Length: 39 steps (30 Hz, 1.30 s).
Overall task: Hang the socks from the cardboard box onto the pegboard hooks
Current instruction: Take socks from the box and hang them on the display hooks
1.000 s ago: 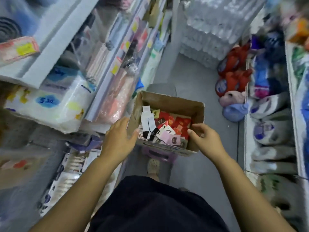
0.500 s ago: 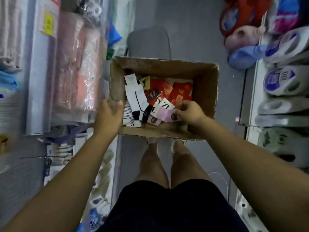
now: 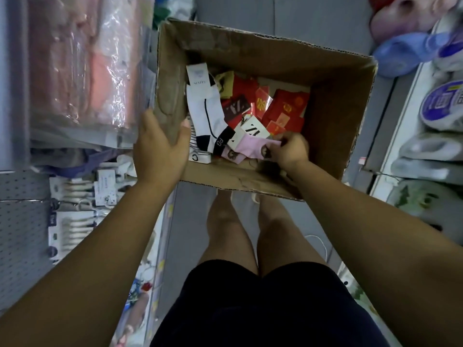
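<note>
Cardboard box (image 3: 333, 113) sits open under the head camera, socks heaped inside. Left hand (image 3: 160, 149) grips its left wall (thumb inside). Right hand (image 3: 289, 150), apart from it, pinches a pink sock (image 3: 246, 146) beside a white sock (image 3: 208, 113). Pegboard (image 3: 22, 221) stands left.

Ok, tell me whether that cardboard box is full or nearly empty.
Far from full: socks lie in a shallow layer at the bottom of the cardboard box, inner walls bare above them.

A grey floor (image 3: 313, 21) forms a narrow aisle — plastic-wrapped packs (image 3: 82, 71) left, a white shelf (image 3: 398, 116) right.
</note>
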Each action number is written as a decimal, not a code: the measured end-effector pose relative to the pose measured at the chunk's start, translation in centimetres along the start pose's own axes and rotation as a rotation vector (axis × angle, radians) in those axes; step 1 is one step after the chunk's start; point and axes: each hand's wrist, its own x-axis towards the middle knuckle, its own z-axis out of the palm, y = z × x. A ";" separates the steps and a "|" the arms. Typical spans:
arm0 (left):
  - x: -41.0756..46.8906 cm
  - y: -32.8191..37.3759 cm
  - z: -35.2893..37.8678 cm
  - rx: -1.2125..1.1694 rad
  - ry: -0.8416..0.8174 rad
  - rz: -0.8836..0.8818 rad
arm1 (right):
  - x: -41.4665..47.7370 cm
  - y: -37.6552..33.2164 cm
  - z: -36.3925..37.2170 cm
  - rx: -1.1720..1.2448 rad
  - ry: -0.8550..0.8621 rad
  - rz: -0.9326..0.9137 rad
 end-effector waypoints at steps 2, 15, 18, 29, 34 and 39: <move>0.0 0.1 -0.1 -0.014 -0.002 -0.007 | -0.2 -0.3 -0.9 0.051 -0.036 -0.090; 0.3 1.4 -2.6 -0.027 -0.217 -0.097 | -7.1 -2.1 -6.6 0.344 -0.181 -0.178; -1.2 3.0 -4.1 0.102 -0.162 -0.112 | -10.7 -3.0 -8.6 0.406 -0.171 -0.240; -10.3 8.8 -8.4 -1.010 -0.549 -0.330 | -23.9 -2.3 -12.3 0.713 -0.440 -0.440; -14.0 8.7 -9.2 -1.001 -0.434 -0.149 | -26.4 -2.1 -13.3 0.656 -0.457 -0.406; -18.2 9.0 -10.3 -1.042 -0.328 -0.055 | -28.0 -1.3 -15.1 0.514 -0.286 -0.536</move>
